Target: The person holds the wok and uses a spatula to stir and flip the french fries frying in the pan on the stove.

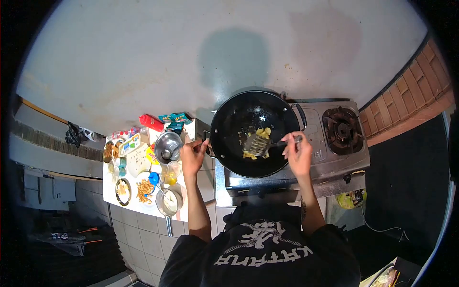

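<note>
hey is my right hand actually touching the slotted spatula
Touching. The head view shows the right hand with its fingers around the handle of the slotted spatula, whose blade is inside the wok.

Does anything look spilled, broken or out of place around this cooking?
Nothing looks badly amiss: the wok sits on the stove with the food inside it. Some brownish specks mark the pale wall behind, though, which looks untidy; I can't tell what they are.
</note>
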Demonstrator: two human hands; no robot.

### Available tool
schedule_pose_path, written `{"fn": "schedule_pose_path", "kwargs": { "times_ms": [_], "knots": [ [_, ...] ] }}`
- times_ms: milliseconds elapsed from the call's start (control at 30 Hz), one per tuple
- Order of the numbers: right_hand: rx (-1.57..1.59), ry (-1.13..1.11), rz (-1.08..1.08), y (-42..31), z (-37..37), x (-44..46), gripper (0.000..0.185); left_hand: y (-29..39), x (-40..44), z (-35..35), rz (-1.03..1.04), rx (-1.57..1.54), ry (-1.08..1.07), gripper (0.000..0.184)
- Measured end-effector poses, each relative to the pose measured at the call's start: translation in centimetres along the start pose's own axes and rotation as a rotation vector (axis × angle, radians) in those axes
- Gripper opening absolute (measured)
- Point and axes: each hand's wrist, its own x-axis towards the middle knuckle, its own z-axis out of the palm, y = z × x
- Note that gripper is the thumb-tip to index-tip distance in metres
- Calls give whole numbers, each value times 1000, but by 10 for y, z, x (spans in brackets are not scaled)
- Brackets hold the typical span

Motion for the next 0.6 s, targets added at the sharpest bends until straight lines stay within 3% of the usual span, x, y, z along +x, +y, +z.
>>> {"fn": "schedule_pose_path", "kwargs": {
  "times_ms": [267,400,533,600],
  "knots": [
    [-7,-84,-65,12,2,0,10,6,-4,-1,-18,-53,29,34],
    [-47,10,-12,-5,5,4,9,1,-5,0,3,-48,45,34],
    [-23,-115,-92,-1,16,-6,8,-3,-4,2,-30,-83,40,35],
    [-18,-99,0,-6,6,-5,8,-4,-4,1,-37,-79,45,36]
  ]
}}
